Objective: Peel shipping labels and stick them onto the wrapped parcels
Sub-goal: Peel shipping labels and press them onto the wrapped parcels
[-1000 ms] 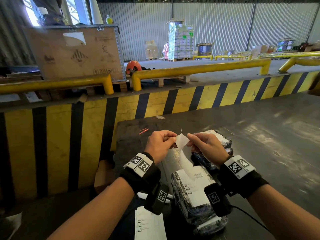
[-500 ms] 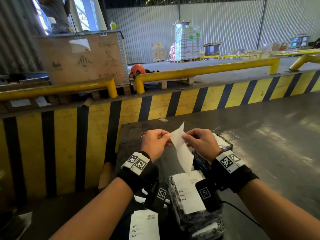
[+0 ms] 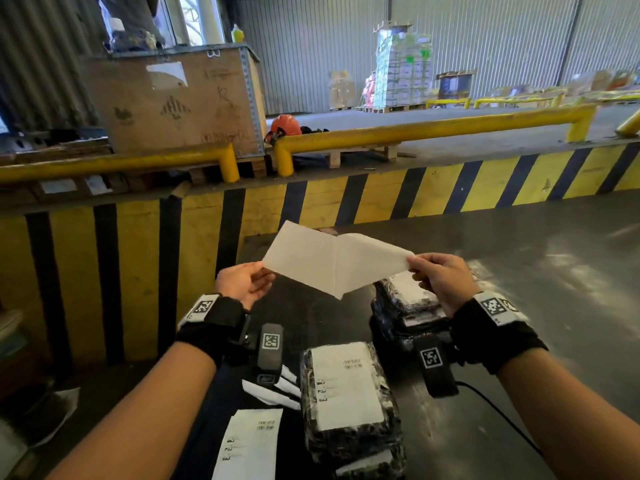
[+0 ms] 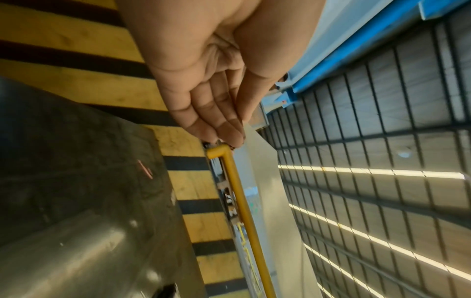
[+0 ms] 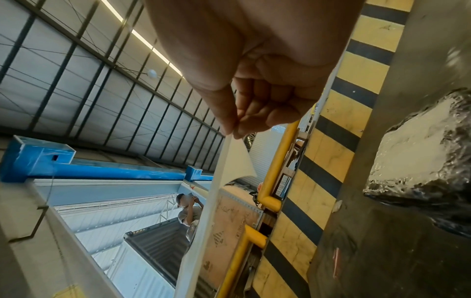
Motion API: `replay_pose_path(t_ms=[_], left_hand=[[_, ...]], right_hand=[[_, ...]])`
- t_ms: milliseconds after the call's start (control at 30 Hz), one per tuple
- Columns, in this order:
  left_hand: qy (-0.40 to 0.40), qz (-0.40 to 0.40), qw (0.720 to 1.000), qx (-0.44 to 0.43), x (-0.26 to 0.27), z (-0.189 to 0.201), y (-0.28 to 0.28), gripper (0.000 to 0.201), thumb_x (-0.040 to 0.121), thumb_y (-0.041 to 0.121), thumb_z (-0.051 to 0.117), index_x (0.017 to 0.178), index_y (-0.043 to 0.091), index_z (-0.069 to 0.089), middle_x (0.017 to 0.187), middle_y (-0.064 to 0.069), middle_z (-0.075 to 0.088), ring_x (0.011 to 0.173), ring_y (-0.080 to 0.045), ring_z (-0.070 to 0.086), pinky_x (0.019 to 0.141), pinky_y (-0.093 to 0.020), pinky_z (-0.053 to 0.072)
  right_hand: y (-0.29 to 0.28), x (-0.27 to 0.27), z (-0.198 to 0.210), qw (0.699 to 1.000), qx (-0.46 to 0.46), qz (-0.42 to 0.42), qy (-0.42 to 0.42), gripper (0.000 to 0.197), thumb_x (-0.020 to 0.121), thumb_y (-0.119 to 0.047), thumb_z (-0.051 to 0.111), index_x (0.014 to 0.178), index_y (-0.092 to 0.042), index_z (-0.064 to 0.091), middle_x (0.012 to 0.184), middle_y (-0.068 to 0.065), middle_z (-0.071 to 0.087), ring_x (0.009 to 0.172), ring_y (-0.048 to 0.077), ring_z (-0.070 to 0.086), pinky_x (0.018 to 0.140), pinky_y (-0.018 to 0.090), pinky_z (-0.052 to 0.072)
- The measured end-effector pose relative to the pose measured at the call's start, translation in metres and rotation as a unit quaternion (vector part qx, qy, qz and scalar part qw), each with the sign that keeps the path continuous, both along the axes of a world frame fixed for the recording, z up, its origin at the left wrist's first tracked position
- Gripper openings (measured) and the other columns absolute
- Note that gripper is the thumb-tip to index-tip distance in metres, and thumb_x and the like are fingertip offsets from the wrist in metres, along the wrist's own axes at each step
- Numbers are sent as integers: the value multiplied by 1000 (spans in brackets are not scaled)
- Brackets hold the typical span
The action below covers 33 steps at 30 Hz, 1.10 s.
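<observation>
A white label sheet (image 3: 332, 265) is spread in two layers that still join along a middle line. I cannot tell which layer is the sticker. My left hand (image 3: 265, 271) pinches its left corner between thumb and straight fingers (image 4: 229, 129). My right hand (image 3: 412, 263) pinches the right corner between thumb and curled fingers (image 5: 254, 113). The sheet (image 5: 229, 165) hangs above the dark table. Below it lies a black-wrapped parcel (image 3: 346, 386) with a printed label on top. Another wrapped parcel (image 3: 405, 299) lies under my right hand, also seen as the parcel (image 5: 420, 161).
A loose printed label sheet (image 3: 249, 445) lies near my body, with more sheets (image 3: 277, 389) beside the near parcel. The dark metal table (image 3: 519, 271) stretches right. A yellow-black striped wall (image 3: 311, 206) with yellow rails (image 3: 433, 128) bounds the far side.
My hands have moved apart and upward. The sheet, which hung narrow between them, is now pulled open wide into two layers.
</observation>
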State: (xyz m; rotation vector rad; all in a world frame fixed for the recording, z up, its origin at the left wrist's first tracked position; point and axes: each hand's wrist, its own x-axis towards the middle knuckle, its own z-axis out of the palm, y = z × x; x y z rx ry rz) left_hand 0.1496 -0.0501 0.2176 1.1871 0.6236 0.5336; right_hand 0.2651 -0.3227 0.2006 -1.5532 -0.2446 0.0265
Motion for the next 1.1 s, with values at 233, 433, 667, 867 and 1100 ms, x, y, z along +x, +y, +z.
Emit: replay_pose_path(t_ms=[233,433,667,867,1100], left_hand=[[55,78,995,-15,-25,-13,76,15,94,11,51,80,9,56,81,-6,60,72,-14,58,68,-27,46],[79,107,984,114,-43,-20,130,12,91,9,55,80,9,62,56,0,68,45,-4,63,51,-18,52],[105,63,975,184,-30,-48,149,11,87,12,63,91,3,67,75,-10,66,69,-18,63,64,-26,52],[112,59,981,149,-19,-76,163,11,88,5,59,80,4,66,67,-8,63,49,-7,60,52,-17,51],[95,36,991,90,-13,-91,171,17,89,6,57,74,9,64,67,-6,62,57,-10,59,65,-24,52]], right_hand=[[14,23,9,1000,27,-16,1,18,86,-15,63,69,-12,65,62,3,55,48,4,49,47,15,41],[89,25,26,985,-123,95,-72,23,89,-16,59,67,-15,61,68,3,59,59,10,53,55,20,42],[224,18,0,812,-501,250,-165,18,84,-23,63,92,-10,71,92,8,69,87,21,64,75,29,47],[294,28,-62,716,-620,299,-116,33,65,-42,67,84,-16,74,87,6,74,85,23,70,81,29,55],[329,52,-122,661,-669,328,-92,18,64,-33,72,77,-21,72,81,0,73,84,22,70,84,36,56]])
